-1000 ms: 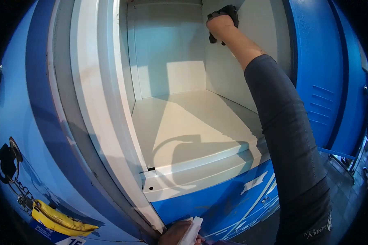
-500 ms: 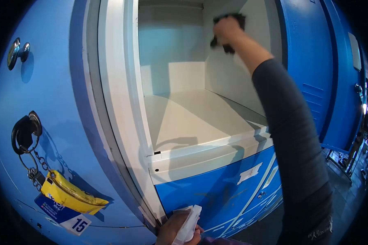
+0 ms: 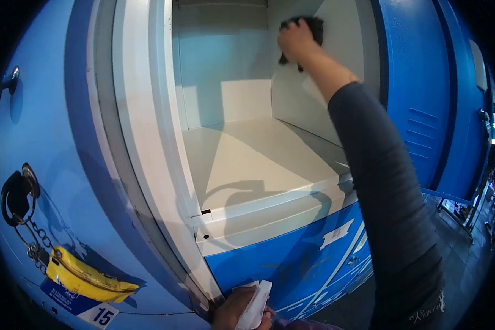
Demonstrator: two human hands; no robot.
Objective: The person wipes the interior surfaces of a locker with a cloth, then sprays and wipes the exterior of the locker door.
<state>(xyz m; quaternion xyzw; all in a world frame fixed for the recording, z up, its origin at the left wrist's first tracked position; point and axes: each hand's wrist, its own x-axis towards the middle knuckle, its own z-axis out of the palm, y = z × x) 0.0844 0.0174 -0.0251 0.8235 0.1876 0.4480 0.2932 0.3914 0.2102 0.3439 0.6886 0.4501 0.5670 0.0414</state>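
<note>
My right hand [image 3: 298, 42] reaches into an open locker with its fingers closed on a dark cloth [image 3: 315, 27]. The cloth is spread against the locker's pale right inner wall [image 3: 335, 66]. Low in the view, just in front of the blue door below the compartment, my left hand [image 3: 232, 309] is wrapped round a white, narrow, flat-sided item [image 3: 256, 303]. Much of that item is hidden by the fingers and the picture's lower edge, and I cannot tell its kind.
A blue locker door [image 3: 418, 99] stands swung out at the right. On the left, a light blue door [image 3: 33, 126] carries a lock with a key ring [image 3: 23, 198], a yellow pouch [image 3: 88, 278] and a tag numbered 15 [image 3: 100, 315]. Below the compartment's pale floor [image 3: 253, 159] are more blue doors [image 3: 280, 258].
My right hand with the cloth has moved slightly over the inner right wall, now with less blur. The view has shifted a little to the right. My left hand keeps its grip.
</note>
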